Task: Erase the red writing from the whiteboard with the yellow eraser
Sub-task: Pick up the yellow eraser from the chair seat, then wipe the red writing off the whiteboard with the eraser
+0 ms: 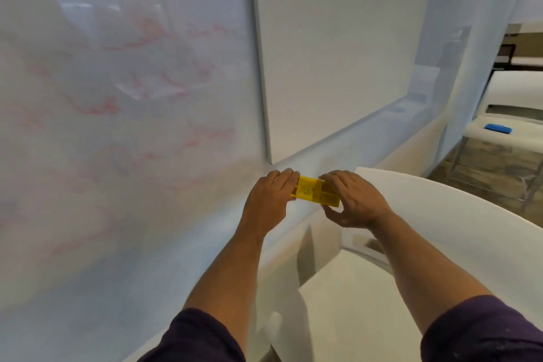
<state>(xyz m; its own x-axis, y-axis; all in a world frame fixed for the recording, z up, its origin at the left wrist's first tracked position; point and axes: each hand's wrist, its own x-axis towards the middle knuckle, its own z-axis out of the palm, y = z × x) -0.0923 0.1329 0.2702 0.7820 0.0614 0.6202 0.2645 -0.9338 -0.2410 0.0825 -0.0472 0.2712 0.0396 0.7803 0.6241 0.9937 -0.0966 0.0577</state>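
Both hands' fingers pinched the eraser (316,192), left hand (269,200) at one end, right hand (357,201) at the other, with the red-smeared whiteboard (117,126) to their left.

far white table (482,126) | blue object (498,128) lying on it

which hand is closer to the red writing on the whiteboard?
Left. The left hand grips the yellow eraser's end on the side toward the red writing; the right hand holds the far end, further from it.
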